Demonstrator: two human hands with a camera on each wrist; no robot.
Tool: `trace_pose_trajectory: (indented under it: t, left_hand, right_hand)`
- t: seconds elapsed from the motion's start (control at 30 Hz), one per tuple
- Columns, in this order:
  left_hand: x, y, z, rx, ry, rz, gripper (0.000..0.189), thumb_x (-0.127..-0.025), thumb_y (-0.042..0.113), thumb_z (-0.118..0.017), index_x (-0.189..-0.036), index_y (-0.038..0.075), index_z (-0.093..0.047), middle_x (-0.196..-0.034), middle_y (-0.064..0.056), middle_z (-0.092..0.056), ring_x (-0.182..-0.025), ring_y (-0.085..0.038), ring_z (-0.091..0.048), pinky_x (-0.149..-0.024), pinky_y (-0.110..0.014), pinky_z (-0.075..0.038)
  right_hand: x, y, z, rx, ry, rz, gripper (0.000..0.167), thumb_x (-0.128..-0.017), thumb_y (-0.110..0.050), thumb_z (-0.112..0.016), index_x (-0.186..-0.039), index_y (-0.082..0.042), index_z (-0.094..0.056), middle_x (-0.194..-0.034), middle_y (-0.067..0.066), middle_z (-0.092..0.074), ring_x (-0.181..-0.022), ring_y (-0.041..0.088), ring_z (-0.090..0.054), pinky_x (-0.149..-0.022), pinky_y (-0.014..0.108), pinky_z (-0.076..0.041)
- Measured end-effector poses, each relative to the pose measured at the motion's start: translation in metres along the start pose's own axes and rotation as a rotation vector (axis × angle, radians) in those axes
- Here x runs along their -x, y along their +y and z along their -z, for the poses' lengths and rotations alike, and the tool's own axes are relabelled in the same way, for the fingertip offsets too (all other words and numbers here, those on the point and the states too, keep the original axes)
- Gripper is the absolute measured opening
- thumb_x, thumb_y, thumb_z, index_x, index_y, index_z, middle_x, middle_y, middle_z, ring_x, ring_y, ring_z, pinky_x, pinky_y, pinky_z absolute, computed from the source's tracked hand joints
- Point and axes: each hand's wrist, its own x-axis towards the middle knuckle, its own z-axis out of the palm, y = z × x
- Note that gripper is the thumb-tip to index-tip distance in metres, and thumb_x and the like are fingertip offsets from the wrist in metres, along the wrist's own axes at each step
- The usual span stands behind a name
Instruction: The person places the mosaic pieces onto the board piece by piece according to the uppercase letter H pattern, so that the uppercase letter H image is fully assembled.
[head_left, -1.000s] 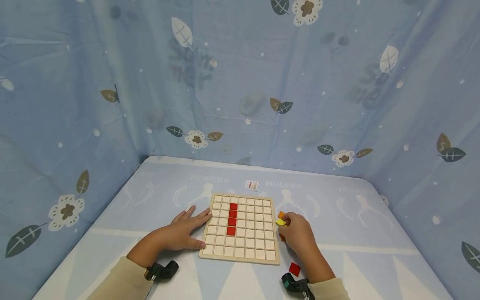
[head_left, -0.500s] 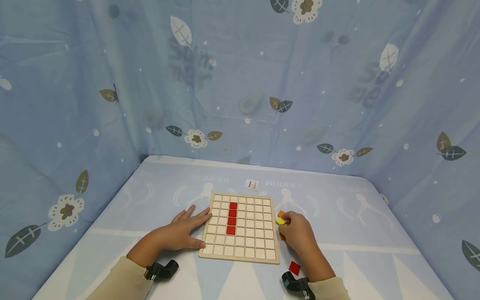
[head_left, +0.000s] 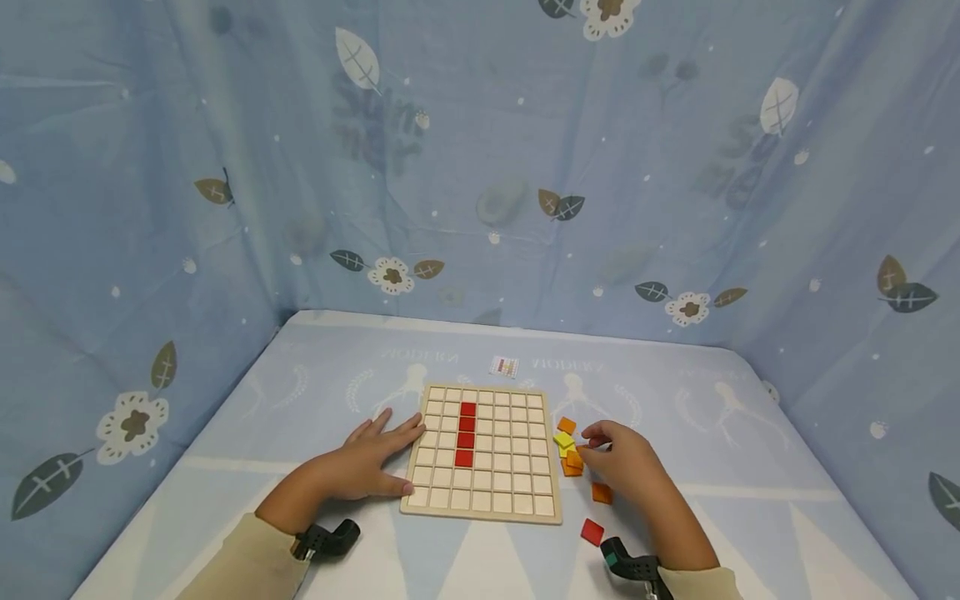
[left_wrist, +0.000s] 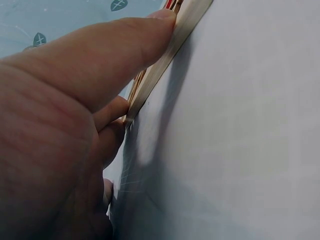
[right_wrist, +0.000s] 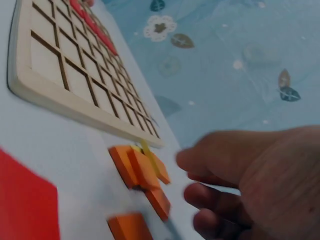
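My left hand (head_left: 367, 467) lies with spread fingers at the left edge of a wooden grid board (head_left: 480, 517); its thumb (left_wrist: 145, 37) touches the rim in the left wrist view. A column of several red square tiles (head_left: 466, 440) sits in the board's cells. Just right of the board, my right hand (head_left: 621, 454) hovers beside a small pile of yellow tiles (head_left: 563, 439) and orange tiles (right_wrist: 144, 170). In the right wrist view its thumb and loosely bent fingers stand apart, with nothing seen between them.
A lone orange tile (head_left: 602, 493) and a red tile (head_left: 592, 532) lie on the table nearer the body. Behind the board is a small printed card (head_left: 504, 367). Blue patterned curtain (head_left: 480, 167) hangs around the table. Each wrist carries a black camera (head_left: 633, 567).
My right hand has drawn away to the right from the pile, its fingers no longer on the tiles. More orange and yellow tiles now show. The left hand stays in place.
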Motion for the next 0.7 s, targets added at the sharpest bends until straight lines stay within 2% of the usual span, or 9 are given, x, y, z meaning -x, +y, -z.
trace_pose_trajectory:
  t: [0.17, 0.37, 0.53, 0.7]
  left_hand:
    - [-0.001, 0.001, 0.000, 0.004, -0.008, 0.008, 0.098, -0.088, 0.056, -0.079, -0.167, 0.024, -0.029, -0.177, 0.005, -0.015, -0.161, -0.045, 0.008, -0.125, -0.069, 0.003]
    - [-0.001, 0.000, 0.000, 0.001, -0.008, 0.016, 0.099, -0.088, 0.057, -0.078, -0.168, 0.026, -0.028, -0.177, 0.007, -0.014, -0.162, -0.044, 0.008, -0.125, -0.069, 0.002]
    - [-0.001, 0.000, -0.001, -0.022, -0.009, 0.018, 0.099, -0.088, 0.059, -0.078, -0.167, 0.026, -0.029, -0.176, 0.007, -0.015, -0.162, -0.044, 0.008, -0.126, -0.068, 0.001]
    - [-0.002, 0.000, -0.002, -0.018, -0.010, 0.009, 0.099, -0.088, 0.058, -0.078, -0.167, 0.025, -0.029, -0.177, 0.005, -0.016, -0.162, -0.045, 0.008, -0.126, -0.068, 0.001]
  right_hand:
    - [0.017, 0.008, 0.011, 0.021, -0.150, 0.077, 0.023, -0.087, -0.015, -0.084, -0.106, -0.015, -0.072, -0.098, -0.002, -0.067, -0.084, 0.018, -0.057, -0.068, 0.031, -0.052]
    - [0.037, 0.013, 0.017, 0.076, -0.300, 0.163, 0.025, -0.081, -0.017, -0.089, -0.096, -0.017, -0.068, -0.087, 0.000, -0.062, -0.082, 0.019, -0.055, -0.067, 0.030, -0.046]
    - [0.047, 0.011, 0.016, 0.131, -0.353, 0.205, 0.031, -0.076, -0.019, -0.092, -0.096, -0.019, -0.068, -0.088, 0.001, -0.061, -0.085, 0.019, -0.054, -0.070, 0.031, -0.045]
    - [0.051, 0.008, 0.014, 0.219, -0.373, 0.174, 0.036, -0.073, -0.016, -0.093, -0.098, -0.025, -0.068, -0.094, -0.002, -0.059, -0.089, 0.019, -0.052, -0.077, 0.035, -0.046]
